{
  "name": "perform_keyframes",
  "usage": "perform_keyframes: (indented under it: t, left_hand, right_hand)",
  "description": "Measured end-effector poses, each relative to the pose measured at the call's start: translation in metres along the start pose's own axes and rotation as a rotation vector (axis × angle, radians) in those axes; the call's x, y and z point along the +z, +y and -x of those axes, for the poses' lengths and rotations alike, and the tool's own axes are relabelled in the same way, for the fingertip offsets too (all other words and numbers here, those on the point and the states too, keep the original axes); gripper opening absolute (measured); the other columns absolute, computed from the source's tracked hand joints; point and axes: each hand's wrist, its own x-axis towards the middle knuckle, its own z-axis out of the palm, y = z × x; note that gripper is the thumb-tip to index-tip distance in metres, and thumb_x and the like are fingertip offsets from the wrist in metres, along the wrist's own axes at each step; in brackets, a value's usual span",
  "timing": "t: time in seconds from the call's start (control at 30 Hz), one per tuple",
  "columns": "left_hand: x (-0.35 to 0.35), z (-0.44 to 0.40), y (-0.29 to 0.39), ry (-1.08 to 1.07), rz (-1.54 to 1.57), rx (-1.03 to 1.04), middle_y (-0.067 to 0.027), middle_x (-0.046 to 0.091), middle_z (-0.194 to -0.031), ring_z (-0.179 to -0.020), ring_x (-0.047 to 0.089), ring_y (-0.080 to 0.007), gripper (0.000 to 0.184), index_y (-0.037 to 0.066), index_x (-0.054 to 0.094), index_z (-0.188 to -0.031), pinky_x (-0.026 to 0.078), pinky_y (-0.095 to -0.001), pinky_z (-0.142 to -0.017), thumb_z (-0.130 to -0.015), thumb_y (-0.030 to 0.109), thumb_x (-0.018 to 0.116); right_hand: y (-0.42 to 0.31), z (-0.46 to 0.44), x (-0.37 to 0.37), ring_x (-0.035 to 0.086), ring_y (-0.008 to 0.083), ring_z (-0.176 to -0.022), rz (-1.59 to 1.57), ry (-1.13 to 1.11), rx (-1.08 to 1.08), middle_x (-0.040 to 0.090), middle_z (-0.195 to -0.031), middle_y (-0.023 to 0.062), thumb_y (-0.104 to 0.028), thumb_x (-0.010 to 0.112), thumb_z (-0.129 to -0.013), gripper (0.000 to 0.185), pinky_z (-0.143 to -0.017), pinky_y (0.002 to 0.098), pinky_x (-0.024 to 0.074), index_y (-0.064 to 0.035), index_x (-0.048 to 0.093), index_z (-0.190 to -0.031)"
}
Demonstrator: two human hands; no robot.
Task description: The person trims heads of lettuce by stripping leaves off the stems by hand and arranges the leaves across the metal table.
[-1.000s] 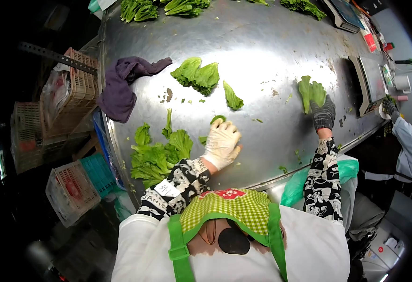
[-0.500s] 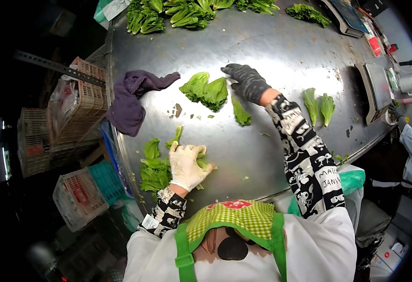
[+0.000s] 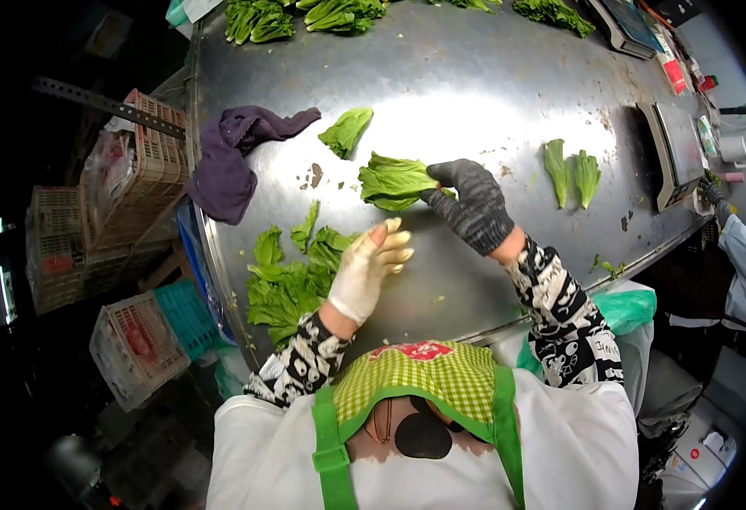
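Note:
My right hand, in a dark grey knit glove, pinches the stem end of a lettuce head or leaf bunch above the metal table. My left hand, in a whitish glove, is raised with fingers apart and nothing in it, just below that lettuce. Beside its wrist lies a pile of loose lettuce leaves. A single lettuce leaf rests farther up the table. Two more leaves, one left and one right, lie apart on the right side.
A purple cloth lies at the metal table's left edge. Lettuce bunches line the far side. A scale stands at right, near a co-worker's gloved hand. Plastic crates stand off the left edge.
My left hand has left the leaf pile, empty, and moved up and right. My right hand has come down and taken hold of lettuce. One leaf of the middle pair stays where it was.

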Motion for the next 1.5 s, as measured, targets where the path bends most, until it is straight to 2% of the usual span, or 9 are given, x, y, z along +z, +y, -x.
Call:
perform_keyframes:
  t: [0.1, 0.2, 0.33, 0.6, 0.77, 0.97, 1.1, 1.3, 1.5]
  left_hand:
    - [0.014, -0.011, -0.010, -0.240, 0.423, -0.067, -0.0121, 0.061, -0.109, -0.100, 0.059, -0.0229, 0.054, 0.004, 0.054, -0.117, 0.046, -0.0318, -0.080, -0.083, 0.042, 0.069]
    - [0.034, -0.012, -0.014, -0.119, 0.527, 0.104, -0.0090, 0.061, -0.110, -0.100, 0.059, -0.0211, 0.043, 0.006, 0.053, -0.117, 0.048, -0.0324, -0.082, -0.085, 0.028, 0.071]
    - [0.043, -0.002, -0.003, -0.143, 0.646, 0.088, -0.0071, 0.062, -0.107, -0.101, 0.059, -0.0202, 0.034, 0.006, 0.054, -0.114, 0.050, -0.0345, -0.089, -0.084, 0.011, 0.070]
    - [0.044, 0.010, -0.024, -0.062, 0.171, 0.291, -0.0042, 0.065, -0.095, -0.086, 0.062, -0.0165, 0.025, 0.006, 0.060, -0.107, 0.049, -0.0302, -0.074, -0.085, 0.015, 0.069]
    - [0.047, 0.009, -0.032, 0.155, 0.376, 0.301, -0.0045, 0.065, -0.084, -0.074, 0.060, -0.0137, 0.015, 0.005, 0.064, -0.090, 0.043, -0.0268, -0.064, -0.086, 0.019, 0.069]
    - [0.031, 0.008, -0.027, 0.093, 0.345, 0.288, -0.0083, 0.064, -0.086, -0.078, 0.063, -0.0195, 0.023, 0.002, 0.060, -0.099, 0.048, -0.0252, -0.065, -0.088, 0.021, 0.067]
    - [0.036, 0.010, -0.030, 0.037, 0.370, 0.204, -0.0045, 0.062, -0.097, -0.088, 0.059, -0.0172, 0.030, 0.007, 0.059, -0.106, 0.048, -0.0274, -0.073, -0.085, 0.025, 0.071]
    - [0.033, 0.007, -0.035, -0.142, 0.301, 0.120, -0.0047, 0.054, -0.105, -0.093, 0.052, -0.0174, 0.061, 0.008, 0.049, -0.119, 0.044, -0.0311, -0.083, -0.084, 0.057, 0.061]
    - [0.031, 0.003, -0.038, -0.178, 0.273, 0.073, -0.0061, 0.055, -0.113, -0.099, 0.053, -0.0174, 0.057, 0.007, 0.050, -0.121, 0.043, -0.0312, -0.083, -0.086, 0.050, 0.062]
  right_hand:
    - [-0.025, 0.030, -0.004, 0.060, 0.0282, -0.081, 0.043, 0.172, -0.136, 0.063, -0.088, 0.0125, -0.013, 0.076, -0.071, 0.046, -0.076, 0.0395, 0.0472, -0.0003, 0.060, -0.113]
    - [-0.048, 0.051, -0.009, 0.061, 0.0263, -0.083, -0.135, 0.141, -0.067, 0.062, -0.091, 0.0138, -0.008, 0.076, -0.070, 0.058, -0.076, 0.0371, 0.0487, 0.0028, 0.053, -0.122]
    - [-0.066, 0.066, -0.020, 0.061, 0.0158, -0.084, -0.833, 0.001, 0.453, 0.063, -0.094, 0.0127, -0.005, 0.072, -0.079, 0.058, -0.076, 0.0305, 0.0508, 0.0074, 0.045, -0.128]
    - [-0.051, 0.073, -0.010, 0.059, 0.0167, -0.070, -0.284, 0.108, 0.296, 0.064, -0.079, 0.0108, -0.017, 0.062, -0.089, 0.020, -0.066, 0.0311, 0.0480, 0.0014, 0.065, -0.093]
    - [-0.018, 0.073, -0.004, 0.057, 0.0103, -0.063, -0.955, 0.300, 0.629, 0.063, -0.074, 0.0038, -0.020, 0.056, -0.092, 0.018, -0.058, 0.0254, 0.0463, -0.0040, 0.061, -0.085]
    - [-0.032, 0.085, -0.010, 0.061, 0.0280, -0.090, 0.104, 0.138, 0.186, 0.065, -0.097, 0.0145, -0.024, 0.068, -0.083, 0.034, -0.083, 0.0397, 0.0471, -0.0036, 0.063, -0.111]
    - [-0.069, 0.074, -0.018, 0.060, 0.0303, -0.094, 0.117, 0.092, -0.150, 0.065, -0.104, 0.0126, -0.018, 0.071, -0.077, 0.039, -0.087, 0.0407, 0.0453, -0.0060, 0.063, -0.114]
    - [-0.044, 0.083, -0.004, 0.064, 0.0244, -0.083, -0.259, 0.110, 0.186, 0.067, -0.089, 0.0133, -0.012, 0.065, -0.084, 0.024, -0.077, 0.0371, 0.0495, -0.0022, 0.065, -0.105]
    - [-0.019, 0.091, -0.002, 0.063, 0.0112, -0.063, -0.544, -0.086, 0.208, 0.066, -0.078, 0.0102, -0.016, 0.056, -0.092, 0.022, -0.060, 0.0257, 0.0518, 0.0008, 0.064, -0.103]
